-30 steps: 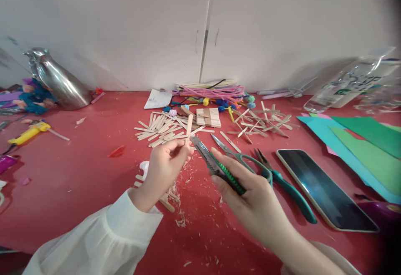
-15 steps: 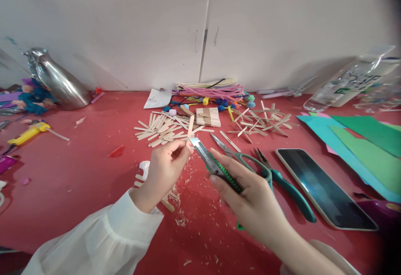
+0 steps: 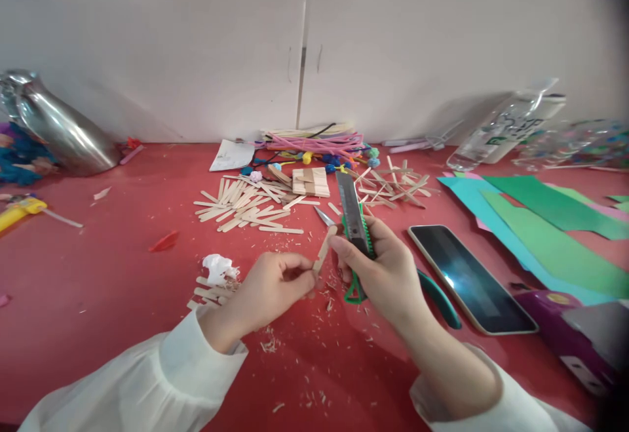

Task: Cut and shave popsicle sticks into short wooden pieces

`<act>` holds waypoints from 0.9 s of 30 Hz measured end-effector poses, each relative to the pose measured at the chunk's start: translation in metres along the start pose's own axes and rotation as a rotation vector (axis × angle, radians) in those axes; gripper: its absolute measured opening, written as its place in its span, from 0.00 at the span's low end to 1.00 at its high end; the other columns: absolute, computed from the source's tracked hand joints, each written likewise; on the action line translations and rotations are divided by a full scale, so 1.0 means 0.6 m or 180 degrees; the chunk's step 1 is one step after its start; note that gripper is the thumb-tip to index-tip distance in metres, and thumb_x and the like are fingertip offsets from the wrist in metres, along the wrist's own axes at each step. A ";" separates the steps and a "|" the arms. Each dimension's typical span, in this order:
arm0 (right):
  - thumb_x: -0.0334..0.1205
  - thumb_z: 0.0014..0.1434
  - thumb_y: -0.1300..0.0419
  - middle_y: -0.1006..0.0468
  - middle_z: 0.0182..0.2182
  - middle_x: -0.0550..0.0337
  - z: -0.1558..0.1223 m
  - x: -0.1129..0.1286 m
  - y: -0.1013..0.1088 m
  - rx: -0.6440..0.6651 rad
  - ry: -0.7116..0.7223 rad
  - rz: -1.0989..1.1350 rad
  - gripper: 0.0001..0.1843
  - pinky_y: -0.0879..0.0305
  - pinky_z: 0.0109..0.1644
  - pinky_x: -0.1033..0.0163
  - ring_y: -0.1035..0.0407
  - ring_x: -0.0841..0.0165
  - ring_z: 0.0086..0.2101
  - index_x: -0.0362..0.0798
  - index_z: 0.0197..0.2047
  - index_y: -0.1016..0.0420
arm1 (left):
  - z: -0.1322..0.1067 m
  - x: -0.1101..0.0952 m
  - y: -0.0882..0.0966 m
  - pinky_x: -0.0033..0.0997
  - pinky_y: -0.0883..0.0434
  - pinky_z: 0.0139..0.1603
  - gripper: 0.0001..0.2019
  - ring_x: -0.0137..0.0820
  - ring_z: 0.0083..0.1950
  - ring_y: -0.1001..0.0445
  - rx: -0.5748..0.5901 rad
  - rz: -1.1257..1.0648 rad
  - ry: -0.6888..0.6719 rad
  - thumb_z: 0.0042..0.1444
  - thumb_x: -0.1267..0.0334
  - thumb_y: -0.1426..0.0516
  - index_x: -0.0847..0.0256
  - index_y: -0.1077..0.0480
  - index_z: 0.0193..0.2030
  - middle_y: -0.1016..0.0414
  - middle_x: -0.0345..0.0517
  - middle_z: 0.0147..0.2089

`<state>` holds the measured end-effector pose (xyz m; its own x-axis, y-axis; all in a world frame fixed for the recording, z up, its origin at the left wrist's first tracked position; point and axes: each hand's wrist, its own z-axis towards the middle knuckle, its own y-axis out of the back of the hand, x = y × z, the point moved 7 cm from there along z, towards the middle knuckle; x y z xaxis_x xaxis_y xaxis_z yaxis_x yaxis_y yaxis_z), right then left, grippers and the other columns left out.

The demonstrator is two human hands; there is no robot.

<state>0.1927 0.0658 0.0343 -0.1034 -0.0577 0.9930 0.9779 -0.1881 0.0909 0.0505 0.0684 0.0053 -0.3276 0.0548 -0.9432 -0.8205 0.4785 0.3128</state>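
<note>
Between its fingertips my left hand pinches the lower end of a wooden craft stick, which shows small notches along one edge. My right hand is closed around a green and black utility knife, its blade pointing up and away. The right thumb lies against the stick's upper end, so both hands touch it. Wood shavings are scattered on the red table below. Several craft sticks and a crumpled white piece lie beside my left wrist.
Loose craft sticks and a banded bundle lie ahead, before pink pipe cleaners. To the right are a phone, a teal handle, coloured paper and a bottle. A metal jug and yellow glue gun stand left.
The knife blade has left the stick and swung upright. The stick now tilts right, with my right fingers touching its upper end. The view has shifted right.
</note>
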 end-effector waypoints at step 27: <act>0.38 0.54 0.45 0.29 0.31 0.62 -0.005 -0.015 -0.032 0.0679 0.0300 -0.0378 0.29 0.35 0.26 0.65 0.34 0.73 0.23 0.51 0.59 0.45 | 0.019 0.029 0.014 0.25 0.29 0.29 0.07 0.26 0.26 0.26 -0.0062 -0.0750 0.0517 0.52 0.61 0.44 0.61 0.38 0.33 0.28 0.38 0.26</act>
<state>0.1741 0.0673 0.0233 -0.2266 -0.1407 0.9638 0.9730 0.0115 0.2304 0.0435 0.0832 -0.0097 -0.1963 -0.1977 -0.9604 -0.8913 0.4443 0.0907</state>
